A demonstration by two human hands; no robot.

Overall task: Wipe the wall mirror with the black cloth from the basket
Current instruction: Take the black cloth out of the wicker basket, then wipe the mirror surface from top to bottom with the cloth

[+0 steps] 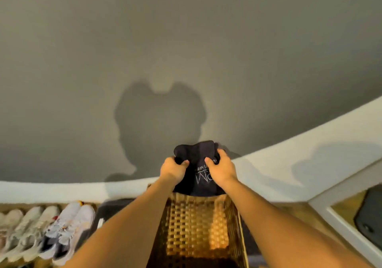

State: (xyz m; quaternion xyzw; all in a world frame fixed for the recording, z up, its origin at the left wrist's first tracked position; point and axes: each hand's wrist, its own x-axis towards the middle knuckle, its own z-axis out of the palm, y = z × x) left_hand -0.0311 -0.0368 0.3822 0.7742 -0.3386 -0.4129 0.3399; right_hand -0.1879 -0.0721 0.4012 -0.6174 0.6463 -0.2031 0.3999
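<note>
A black cloth [196,156] with pale printed lettering is bunched up above the far end of a woven wicker basket [198,226]. My left hand [172,169] grips its left side and my right hand [222,169] grips its right side, thumbs on the front. The cloth's lower part hangs down inside the basket's far end. A white-framed mirror [339,216] leans at the lower right, only its corner in view, reflecting a dark shape.
A grey wall fills the upper view, with a white baseboard [51,191] along the floor. Several pale sneakers [68,230] stand in a row at the lower left. A dark mat [109,210] lies left of the basket.
</note>
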